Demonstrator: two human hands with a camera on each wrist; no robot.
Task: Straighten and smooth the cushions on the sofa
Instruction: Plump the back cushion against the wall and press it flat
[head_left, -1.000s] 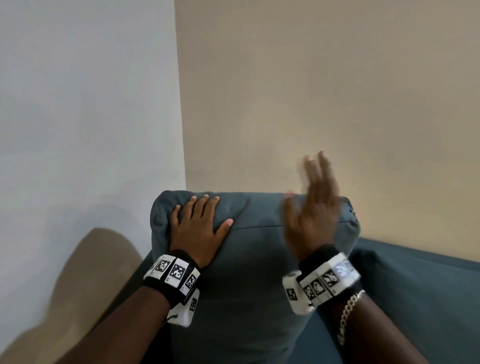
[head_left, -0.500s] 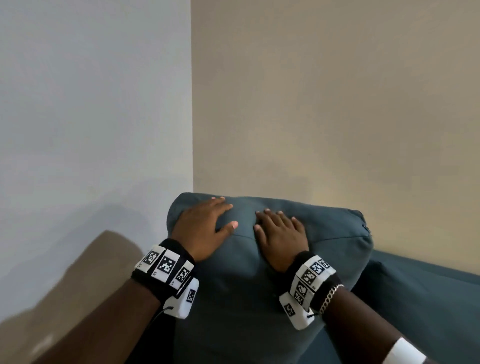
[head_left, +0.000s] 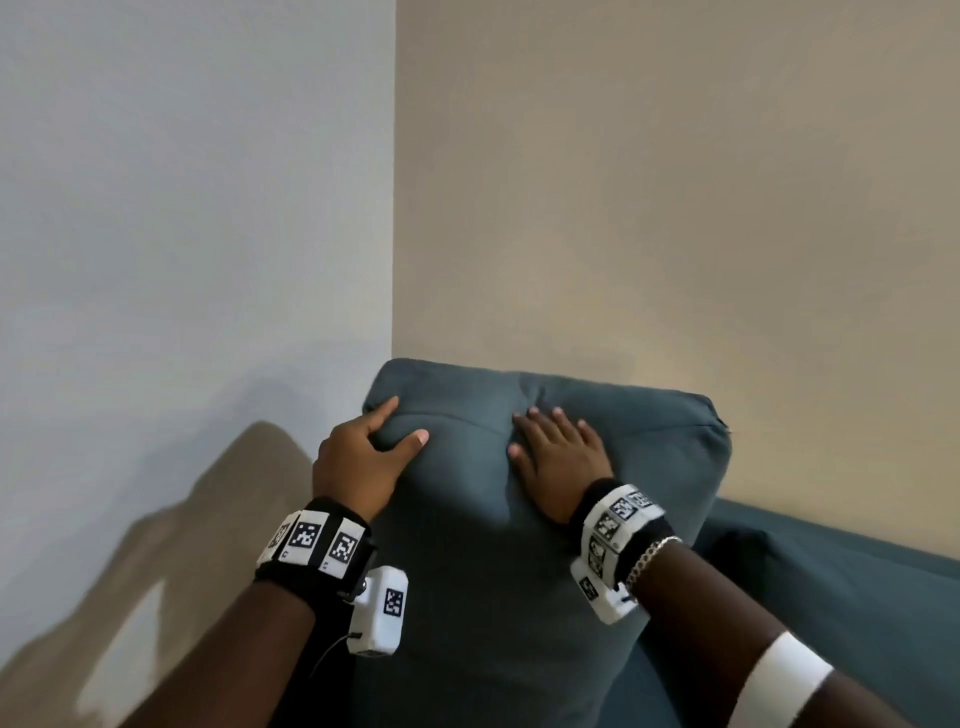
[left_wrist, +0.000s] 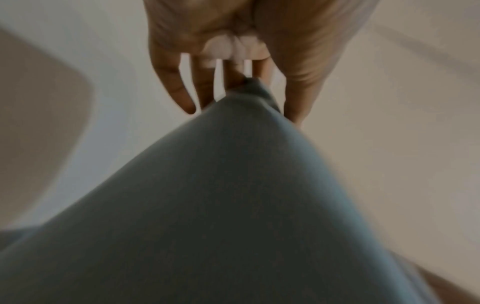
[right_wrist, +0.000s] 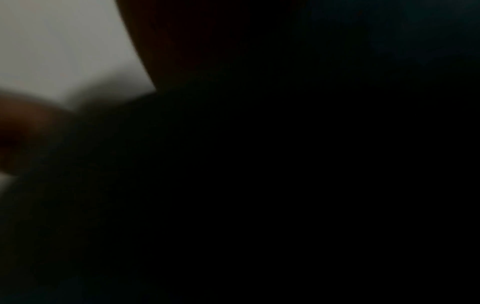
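Note:
A teal cushion (head_left: 519, 597) stands upright in the corner of the sofa, leaning on the wall. My left hand (head_left: 400, 423) grips its upper left corner, thumb on the front and fingers wrapped over the edge. In the left wrist view the cushion (left_wrist: 233, 205) rises as a ridge between the thumb and the fingers (left_wrist: 182, 96). My right hand (head_left: 540, 436) lies flat on the front near the top middle, fingers straight, pressing a dent into the fabric. The right wrist view is almost wholly dark against the cushion.
The teal sofa back (head_left: 831, 597) runs off to the right below the cushion. A pale grey wall (head_left: 182, 260) on the left meets a beige wall (head_left: 675, 208) right behind the cushion. A shadow falls on the lower left wall.
My right hand came down from the air onto the cushion's front and stays pressed there. My left hand slid from lying flat to gripping the upper left corner.

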